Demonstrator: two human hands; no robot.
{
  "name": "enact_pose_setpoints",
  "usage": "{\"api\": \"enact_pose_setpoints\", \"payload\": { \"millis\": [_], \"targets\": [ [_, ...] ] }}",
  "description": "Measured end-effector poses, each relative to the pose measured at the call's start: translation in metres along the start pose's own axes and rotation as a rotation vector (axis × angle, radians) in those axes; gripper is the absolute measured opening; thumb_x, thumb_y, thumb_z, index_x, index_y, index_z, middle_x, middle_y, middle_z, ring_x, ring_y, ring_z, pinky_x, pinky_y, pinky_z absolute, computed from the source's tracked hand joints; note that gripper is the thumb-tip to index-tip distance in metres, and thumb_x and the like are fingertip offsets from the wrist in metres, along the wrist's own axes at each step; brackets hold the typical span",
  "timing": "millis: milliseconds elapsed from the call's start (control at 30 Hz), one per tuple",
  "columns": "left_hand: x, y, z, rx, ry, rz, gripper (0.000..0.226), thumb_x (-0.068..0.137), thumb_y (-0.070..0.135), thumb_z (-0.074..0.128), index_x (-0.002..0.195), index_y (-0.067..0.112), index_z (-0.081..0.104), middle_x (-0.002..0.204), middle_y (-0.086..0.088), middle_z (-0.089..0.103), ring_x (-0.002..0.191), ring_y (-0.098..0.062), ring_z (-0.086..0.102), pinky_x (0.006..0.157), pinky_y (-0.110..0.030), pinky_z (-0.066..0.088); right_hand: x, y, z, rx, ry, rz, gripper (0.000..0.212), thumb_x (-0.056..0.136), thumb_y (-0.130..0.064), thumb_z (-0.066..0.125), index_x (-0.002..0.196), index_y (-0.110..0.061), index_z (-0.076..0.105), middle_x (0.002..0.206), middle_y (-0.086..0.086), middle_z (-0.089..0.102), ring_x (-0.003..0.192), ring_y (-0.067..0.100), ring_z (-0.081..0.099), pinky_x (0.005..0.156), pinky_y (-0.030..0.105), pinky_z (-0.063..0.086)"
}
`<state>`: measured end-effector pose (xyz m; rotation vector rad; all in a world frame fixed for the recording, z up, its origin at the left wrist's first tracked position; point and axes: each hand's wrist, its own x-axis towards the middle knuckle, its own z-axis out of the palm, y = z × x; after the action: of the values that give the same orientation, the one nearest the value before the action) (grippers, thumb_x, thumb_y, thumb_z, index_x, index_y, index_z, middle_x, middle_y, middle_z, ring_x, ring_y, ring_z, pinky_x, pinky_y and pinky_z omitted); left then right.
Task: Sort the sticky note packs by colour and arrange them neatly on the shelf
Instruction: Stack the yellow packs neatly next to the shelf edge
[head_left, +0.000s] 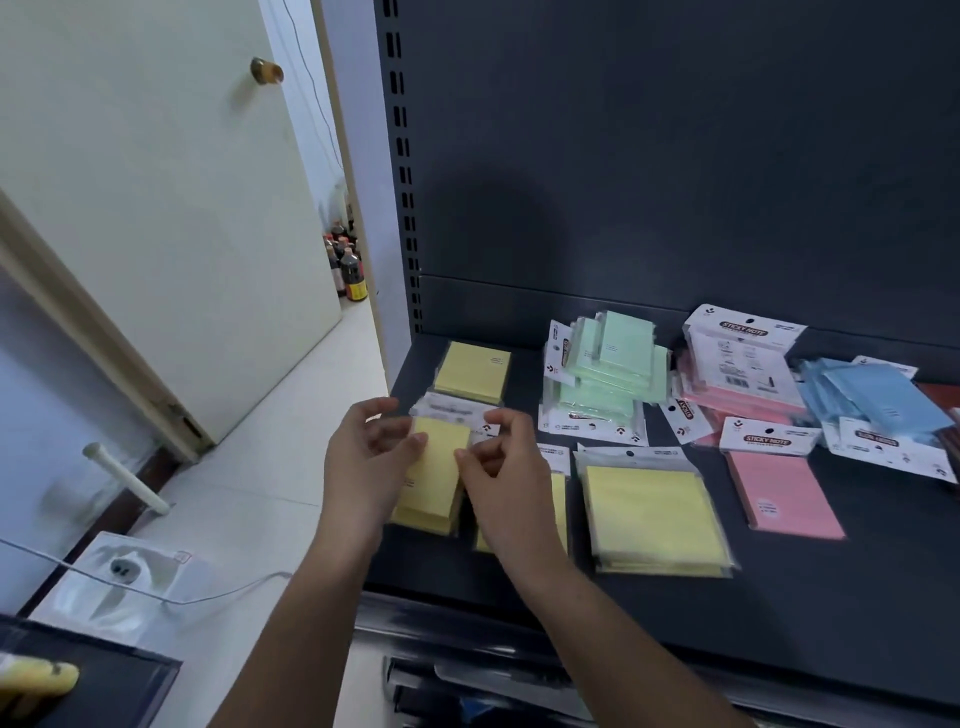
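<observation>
- The dark shelf (779, 597) carries everything; a slotted post (402, 156) stands at its far left corner.
- Left of the shelf are a pale door (156, 182), dark bottles (347, 265) on the floor beyond it, and a white box (124, 577) with a cable (218, 592) near the bottom left.
- A green pile (605, 364) lies loosely heaped at the far middle. To its right is a pink pile (737, 374), then a blue pile (878, 405) at the far right.
- A single pink pack (779, 483) lies flat near the pink pile, header card at its far end.
- A yellow stack (654, 519) lies flat at the near middle, just right of the hands.
- A hidden yellow pack (560, 499) shows only as a strip behind the right wrist.
- A far yellow pack (471, 371) lies at the far left, just beyond the hands.
- The yellow pack (434, 475) sits at the near left of the shelf. Its long axis runs near to far, leaning slightly right, with the white header card at the far end.
- The left hand (363, 467) curls round the pack's left edge, with its fingers (418, 440) on the yellow face.
- The right hand (504, 478) pinches the right edge, fingers bent tight.
- I cannot tell whether the pack is lifted or resting on the shelf.
</observation>
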<state>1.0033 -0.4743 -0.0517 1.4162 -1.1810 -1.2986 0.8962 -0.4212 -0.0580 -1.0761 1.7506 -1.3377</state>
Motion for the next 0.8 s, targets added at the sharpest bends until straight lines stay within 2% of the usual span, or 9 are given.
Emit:
{"api": "enact_pose_setpoints", "payload": {
  "millis": [100, 167, 333, 467, 533, 600, 667, 700, 800],
  "targets": [
    [-0.003, -0.008, 0.000, 0.229, -0.012, 0.123, 0.024, 0.083, 0.001, 0.064, 0.101, 0.016, 0.060, 0.092, 0.004, 0.064, 0.090, -0.015, 0.062, 0.080, -0.028, 0.050, 0.000, 0.003, 0.001, -0.184, -0.046, -0.034, 0.033, 0.089, -0.011, 0.057, 0.115, -0.025, 0.041, 0.076, -0.008, 0.055, 0.071, 0.004, 0.053, 0.061, 0.008, 0.038],
    [-0.006, -0.013, 0.001, 0.325, -0.037, 0.149, 0.026, 0.083, 0.003, 0.063, 0.105, 0.016, 0.059, 0.095, 0.005, 0.063, 0.091, -0.014, 0.060, 0.080, -0.024, 0.047, 0.002, 0.005, 0.003, -0.304, -0.060, -0.076, 0.030, 0.089, -0.011, 0.056, 0.116, -0.020, 0.045, 0.086, -0.003, 0.056, 0.076, 0.011, 0.053, 0.067, 0.017, 0.041],
    [-0.006, -0.020, 0.002, 0.429, -0.039, 0.156, 0.033, 0.084, 0.006, 0.062, 0.115, 0.014, 0.057, 0.104, 0.001, 0.061, 0.092, -0.013, 0.057, 0.080, -0.023, 0.043, 0.007, 0.006, 0.005, -0.497, -0.120, -0.151, 0.020, 0.089, -0.009, 0.052, 0.109, -0.013, 0.053, 0.105, -0.002, 0.044, 0.080, 0.010, 0.045, 0.076, 0.021, 0.038],
    [0.002, -0.015, 0.003, 0.444, -0.052, 0.203, 0.037, 0.083, 0.006, 0.063, 0.118, 0.014, 0.053, 0.108, 0.003, 0.056, 0.095, -0.010, 0.053, 0.075, -0.012, 0.038, 0.016, 0.004, 0.000, -0.404, -0.094, -0.129, 0.020, 0.086, -0.006, 0.051, 0.105, -0.013, 0.056, 0.098, -0.005, 0.039, 0.068, 0.002, 0.044, 0.063, 0.006, 0.036],
    [0.009, -0.006, 0.008, 0.431, -0.094, 0.216, 0.034, 0.087, 0.010, 0.061, 0.119, 0.015, 0.050, 0.108, 0.006, 0.055, 0.097, -0.009, 0.052, 0.068, -0.008, 0.037, 0.027, 0.002, -0.003, -0.293, -0.054, -0.072, 0.023, 0.087, -0.007, 0.052, 0.109, -0.014, 0.056, 0.103, -0.003, 0.045, 0.076, 0.001, 0.047, 0.066, 0.004, 0.037],
    [0.022, 0.003, 0.016, 0.477, -0.170, 0.216, 0.034, 0.090, 0.013, 0.056, 0.123, 0.014, 0.046, 0.111, 0.005, 0.054, 0.099, -0.010, 0.053, 0.064, -0.008, 0.038, 0.039, 0.001, -0.006, -0.236, -0.028, -0.007, 0.034, 0.088, -0.007, 0.051, 0.121, -0.013, 0.052, 0.117, 0.001, 0.050, 0.097, 0.007, 0.051, 0.081, 0.009, 0.038],
    [0.035, 0.008, 0.025, 0.539, -0.248, 0.204, 0.034, 0.092, 0.012, 0.052, 0.124, 0.012, 0.043, 0.112, 0.002, 0.056, 0.098, -0.014, 0.055, 0.061, -0.010, 0.042, 0.051, 0.001, -0.007, -0.235, -0.028, 0.049, 0.043, 0.088, -0.007, 0.050, 0.131, -0.012, 0.045, 0.126, 0.000, 0.050, 0.116, 0.014, 0.048, 0.095, 0.020, 0.037],
    [0.042, 0.010, 0.028, 0.566, -0.275, 0.192, 0.033, 0.091, 0.010, 0.051, 0.123, 0.011, 0.043, 0.110, 0.000, 0.057, 0.096, -0.015, 0.056, 0.063, -0.013, 0.044, 0.056, 0.000, -0.008, -0.220, -0.031, 0.074, 0.045, 0.088, -0.006, 0.050, 0.132, -0.012, 0.044, 0.123, -0.003, 0.051, 0.118, 0.015, 0.048, 0.094, 0.022, 0.037],
    [0.057, 0.007, 0.035, 0.624, -0.293, 0.172, 0.032, 0.086, 0.008, 0.052, 0.116, 0.012, 0.045, 0.106, -0.006, 0.059, 0.102, -0.025, 0.055, 0.083, -0.037, 0.049, 0.065, -0.007, -0.009, -0.045, -0.057, 0.153, 0.046, 0.086, -0.002, 0.049, 0.129, -0.015, 0.044, 0.112, -0.008, 0.055, 0.102, 0.009, 0.053, 0.085, 0.023, 0.042]
  ]
}}
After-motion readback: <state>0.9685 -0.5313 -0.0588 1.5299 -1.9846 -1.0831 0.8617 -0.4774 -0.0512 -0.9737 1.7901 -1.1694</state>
